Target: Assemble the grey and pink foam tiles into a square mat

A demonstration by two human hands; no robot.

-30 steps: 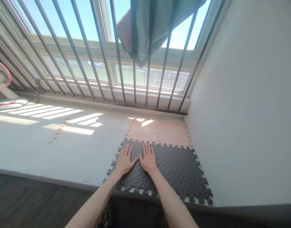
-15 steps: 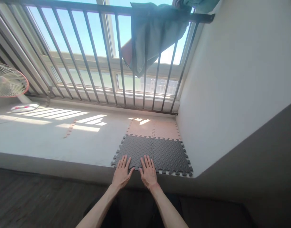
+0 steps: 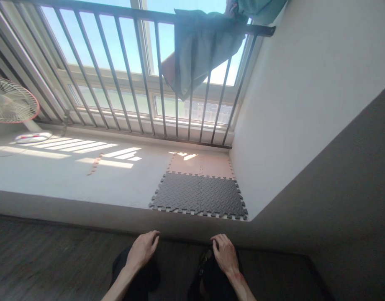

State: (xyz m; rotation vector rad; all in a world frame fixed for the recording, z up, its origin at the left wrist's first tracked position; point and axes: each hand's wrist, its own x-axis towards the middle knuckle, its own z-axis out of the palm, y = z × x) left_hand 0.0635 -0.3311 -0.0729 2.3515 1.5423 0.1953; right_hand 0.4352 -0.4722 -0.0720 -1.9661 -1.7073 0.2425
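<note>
My left hand [image 3: 142, 250] and my right hand [image 3: 224, 252] hang low in front of the raised platform, fingers loosely curled, holding nothing. Each rests near one of my dark-clad knees. Beyond them, on the white platform [image 3: 70, 179], two dark grey foam puzzle mats [image 3: 197, 195] lie joined side by side at the front edge. Two pink foam mats [image 3: 200, 164] are locked in behind them, toward the window bars.
Metal railing bars [image 3: 123, 75] run along the window. A teal cloth [image 3: 198, 54] hangs over the top rail. A fan [image 3: 13, 104] stands at the far left. A thin pink edge strip [image 3: 94, 164] lies on the platform. A white wall [image 3: 305, 104] closes the right; dark wood floor [image 3: 38, 259] lies below.
Both hands have lifted off the grey mats and pulled back toward my knees. The view has drawn back and risen, so the mats look smaller and farther away.
</note>
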